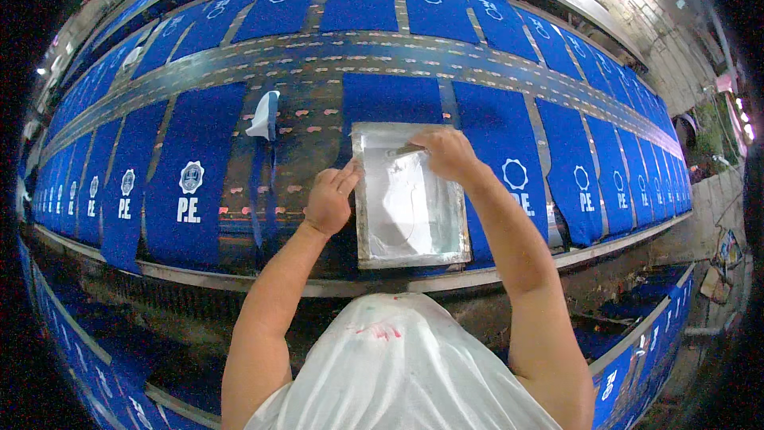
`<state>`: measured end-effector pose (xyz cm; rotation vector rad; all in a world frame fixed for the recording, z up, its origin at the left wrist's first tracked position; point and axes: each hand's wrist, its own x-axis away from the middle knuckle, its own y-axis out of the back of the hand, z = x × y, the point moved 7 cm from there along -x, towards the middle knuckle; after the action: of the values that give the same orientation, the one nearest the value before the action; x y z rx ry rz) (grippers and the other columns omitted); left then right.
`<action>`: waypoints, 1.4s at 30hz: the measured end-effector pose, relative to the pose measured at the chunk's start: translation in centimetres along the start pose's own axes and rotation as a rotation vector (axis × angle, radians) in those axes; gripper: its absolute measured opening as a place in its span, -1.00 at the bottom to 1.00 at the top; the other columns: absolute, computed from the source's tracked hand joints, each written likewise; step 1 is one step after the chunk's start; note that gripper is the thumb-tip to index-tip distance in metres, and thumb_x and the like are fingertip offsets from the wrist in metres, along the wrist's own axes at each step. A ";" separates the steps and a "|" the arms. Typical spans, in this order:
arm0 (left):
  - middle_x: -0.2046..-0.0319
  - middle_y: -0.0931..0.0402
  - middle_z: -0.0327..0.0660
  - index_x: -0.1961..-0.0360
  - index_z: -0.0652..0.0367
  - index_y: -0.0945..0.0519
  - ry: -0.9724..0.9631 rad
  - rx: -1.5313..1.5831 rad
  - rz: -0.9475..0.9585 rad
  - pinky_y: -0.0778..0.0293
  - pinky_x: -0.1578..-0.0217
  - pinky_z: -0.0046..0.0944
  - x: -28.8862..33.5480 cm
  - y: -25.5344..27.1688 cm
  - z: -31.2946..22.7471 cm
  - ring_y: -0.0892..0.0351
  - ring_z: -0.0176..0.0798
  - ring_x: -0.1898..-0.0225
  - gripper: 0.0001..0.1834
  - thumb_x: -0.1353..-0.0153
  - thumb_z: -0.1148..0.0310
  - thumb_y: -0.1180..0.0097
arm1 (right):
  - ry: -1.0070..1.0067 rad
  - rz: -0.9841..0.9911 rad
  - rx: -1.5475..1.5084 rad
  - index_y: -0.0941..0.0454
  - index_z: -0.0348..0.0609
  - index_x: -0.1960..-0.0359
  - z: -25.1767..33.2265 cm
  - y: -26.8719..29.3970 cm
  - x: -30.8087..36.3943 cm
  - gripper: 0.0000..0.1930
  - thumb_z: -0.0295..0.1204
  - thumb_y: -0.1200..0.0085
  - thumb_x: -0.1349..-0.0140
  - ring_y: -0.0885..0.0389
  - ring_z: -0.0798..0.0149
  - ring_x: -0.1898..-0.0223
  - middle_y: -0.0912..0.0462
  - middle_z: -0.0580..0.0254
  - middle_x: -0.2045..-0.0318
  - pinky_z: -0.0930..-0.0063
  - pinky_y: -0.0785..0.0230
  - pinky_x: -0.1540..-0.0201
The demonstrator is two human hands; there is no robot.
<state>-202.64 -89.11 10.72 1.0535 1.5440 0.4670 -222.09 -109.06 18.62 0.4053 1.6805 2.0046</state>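
A metal-framed printing screen (pixel 410 199) lies on a blue cloth panel (pixel 390 99) on the long table (pixel 318 151). The left hand (pixel 330 199) rests on the frame's left edge, fingers pressed together. The right hand (pixel 450 153), at the frame's top, grips a squeegee (pixel 404 149) with curled fingers. Printed blue panels (pixel 191 175) lie on either side of the frame.

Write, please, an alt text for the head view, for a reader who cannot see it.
A person presses a metal-framed printing screen onto a blue fabric panel on a long table: the left hand steadies the frame's left edge, the right hand grips a tool at its top. More blue panels with white emblems lie in rows alongside.
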 end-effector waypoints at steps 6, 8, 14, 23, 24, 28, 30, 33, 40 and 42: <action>-0.58 -0.62 -0.10 -0.41 0.15 -0.71 0.011 0.025 0.002 -0.53 -0.35 0.13 0.6 -0.2 0.3 -0.65 0.09 -0.23 -0.37 -0.28 0.58 -0.19 | 0.097 -0.004 -0.132 -0.93 0.16 -0.14 4.7 -0.7 7.5 -0.56 -0.56 -0.16 -0.36 -0.91 -0.09 -0.07 -0.94 0.09 -0.03 -0.06 -0.71 -0.22; -0.58 -0.62 -0.09 -0.41 0.15 -0.71 0.007 0.007 -0.003 -0.54 -0.35 0.12 0.6 -0.4 0.3 -0.65 0.08 -0.23 -0.37 -0.27 0.59 -0.20 | 0.146 -0.006 -0.212 -0.93 0.11 -0.16 6.9 -0.4 10.6 -0.54 -0.59 -0.13 -0.36 -0.91 -0.09 -0.09 -0.95 0.08 -0.06 -0.01 -0.70 -0.23; -0.60 -0.59 -0.05 -0.43 0.12 -0.70 0.054 0.061 -0.001 -0.52 -0.40 0.16 0.7 -0.4 0.6 -0.62 0.13 -0.34 -0.37 -0.31 0.61 -0.18 | 0.154 0.056 -0.162 -0.90 -0.01 -0.19 11.0 0.9 16.5 -0.51 -0.65 -0.22 -0.26 -0.91 -0.05 -0.13 -0.97 0.12 -0.03 -0.05 -0.64 -0.33; -0.72 -0.40 -0.06 -0.60 0.05 -0.56 0.155 -0.050 0.090 -0.42 -0.55 0.21 0.2 -0.1 0.9 -0.48 0.19 -0.55 -0.19 -0.27 0.61 -0.20 | 0.029 0.141 -0.140 -0.87 -0.07 -0.19 2.5 1.4 4.1 -0.61 -0.57 -0.24 -0.36 -0.89 -0.21 -0.08 -0.92 -0.06 -0.01 -0.14 -0.72 -0.14; -0.70 -0.43 -0.06 -0.59 0.08 -0.59 0.163 -0.047 0.088 -0.40 -0.58 0.21 0.1 -0.2 1.0 -0.47 0.20 -0.57 -0.19 -0.24 0.63 -0.19 | 0.004 0.109 -0.091 -0.87 -0.06 -0.19 1.7 1.1 2.3 -0.59 -0.59 -0.23 -0.34 -0.88 -0.21 -0.09 -0.93 -0.06 -0.01 -0.14 -0.72 -0.16; -0.63 -0.53 -0.06 -0.55 0.13 -0.65 0.173 -0.083 0.093 -0.37 -0.62 0.19 0.0 -0.6 0.7 -0.45 0.20 -0.59 -0.21 -0.22 0.68 -0.15 | 0.093 -0.130 -0.135 -0.81 0.07 -0.27 -0.4 0.8 -1.3 -0.48 -0.54 -0.20 -0.26 -0.89 -0.24 -0.06 -0.91 -0.04 0.01 -0.23 -0.74 -0.13; -0.62 -0.56 -0.05 -0.53 0.13 -0.66 0.172 -0.121 0.089 -0.38 -0.62 0.19 -0.1 -0.6 0.6 -0.47 0.20 -0.58 -0.23 -0.25 0.68 -0.13 | 0.163 -0.076 -0.137 -0.84 0.06 -0.23 -0.3 -0.3 -1.0 -0.50 -0.57 -0.20 -0.26 -0.88 -0.20 -0.08 -0.91 -0.03 -0.01 -0.17 -0.70 -0.20; -0.60 -0.58 -0.04 -0.52 0.12 -0.67 0.188 -0.134 0.098 -0.39 -0.62 0.19 -0.2 -0.6 0.4 -0.49 0.20 -0.57 -0.25 -0.27 0.69 -0.12 | 0.248 -0.053 -0.241 -0.90 0.05 -0.16 1.2 -0.8 3.6 -0.54 -0.63 -0.18 -0.30 -0.89 -0.12 -0.14 -0.94 0.03 -0.04 -0.09 -0.67 -0.29; -0.50 -0.68 -0.04 -0.48 0.07 -0.73 0.192 -0.156 0.093 -0.44 -0.55 0.18 -0.7 -0.7 0.4 -0.54 0.19 -0.52 -0.32 -0.34 0.63 -0.11 | 0.413 0.042 -0.299 -0.78 0.05 -0.21 7.1 1.5 14.5 -0.64 -0.42 -0.25 -0.40 -0.88 -0.07 0.00 -0.87 0.07 0.00 -0.03 -0.71 -0.15; -0.47 -0.70 -0.04 -0.46 0.07 -0.75 0.188 -0.161 0.087 -0.46 -0.52 0.17 -0.9 -0.6 0.5 -0.55 0.18 -0.50 -0.36 -0.38 0.58 -0.11 | 0.395 0.219 -0.329 -0.83 0.09 -0.25 6.0 1.2 14.2 -0.56 -0.50 -0.22 -0.36 -0.89 -0.09 -0.07 -0.91 0.06 -0.02 -0.05 -0.72 -0.17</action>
<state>-202.47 -90.30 10.62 0.9768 1.5990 0.7557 -231.06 -96.52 19.84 0.0793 1.5261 2.6065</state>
